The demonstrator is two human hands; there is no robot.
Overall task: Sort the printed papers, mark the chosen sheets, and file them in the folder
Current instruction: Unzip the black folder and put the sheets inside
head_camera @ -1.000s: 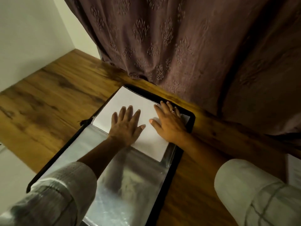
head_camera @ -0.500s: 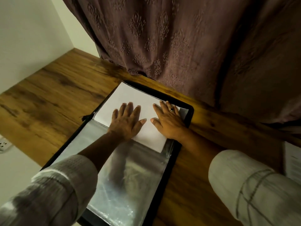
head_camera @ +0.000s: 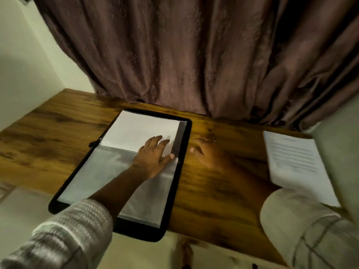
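Note:
A black zip folder (head_camera: 184,152) lies open on the wooden table, with clear plastic sleeves (head_camera: 108,171) inside. A white sheet (head_camera: 136,129) sits in the far half of the top sleeve. My left hand (head_camera: 153,154) lies flat with spread fingers on the sleeve's right part, over the sheet's near right corner. My right hand (head_camera: 204,152) is blurred, off the folder, low over the bare table just right of it, fingers loosely spread and holding nothing. A stack of printed papers (head_camera: 293,162) lies at the table's right.
A brown patterned curtain (head_camera: 194,55) hangs right behind the table's far edge. A pale wall (head_camera: 23,65) stands at the left. The wooden table (head_camera: 48,133) shows bare wood left of the folder and between folder and printed stack. The near table edge runs under the folder's bottom.
My right hand has left the sheet and moved right onto the table. My left hand slid right across the sleeve. The camera has tilted up and right, bringing the printed stack into view.

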